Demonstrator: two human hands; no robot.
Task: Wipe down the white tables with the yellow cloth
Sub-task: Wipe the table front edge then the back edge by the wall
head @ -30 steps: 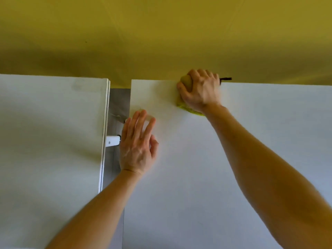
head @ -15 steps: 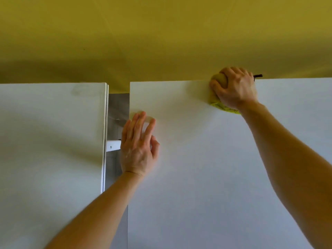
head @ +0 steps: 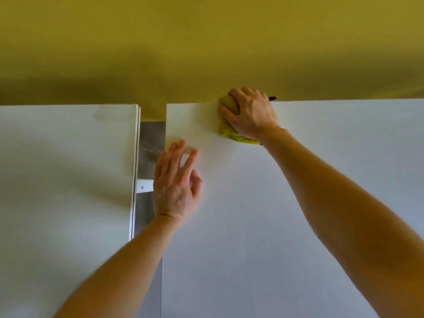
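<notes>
Yellow cloth [head: 231,134] sits mostly hidden under my right hand [head: 250,113], which clutches it at the white table's [head: 298,203] far edge, while my left hand [head: 175,187] lies open, flat.

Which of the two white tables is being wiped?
The right-hand table: both hands rest on it, the right hand pressing the yellow cloth at its far edge.

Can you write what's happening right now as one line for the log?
right hand: pressing yellow cloth at right table far edge | left hand: flat, open on it
</notes>
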